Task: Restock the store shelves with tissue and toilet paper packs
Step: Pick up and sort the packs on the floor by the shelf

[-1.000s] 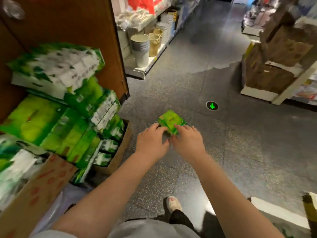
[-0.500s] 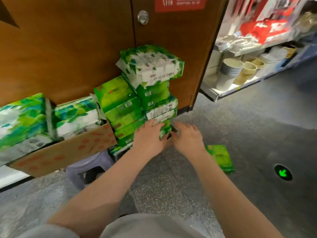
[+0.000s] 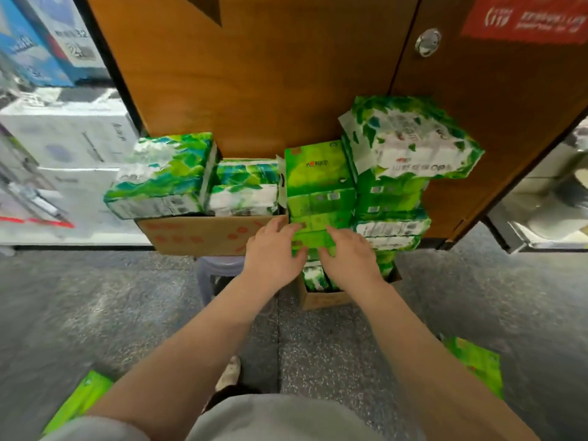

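Reaching forward, the left hand (image 3: 274,253) and the right hand (image 3: 349,256) hold one green pack (image 3: 313,240) low in a stack (image 3: 321,192) from both sides, fingers curled on its edges. The stack stands in a small box (image 3: 321,299) on the floor, against a wooden door (image 3: 270,74). Beside it, a bigger box (image 3: 197,233) carries more packs. Two flat green packs (image 3: 474,364) lie on the floor near the person.

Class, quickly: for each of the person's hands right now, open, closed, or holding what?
Left hand: gripping the green tissue pack in the stack.
Right hand: gripping the same pack from the other side.
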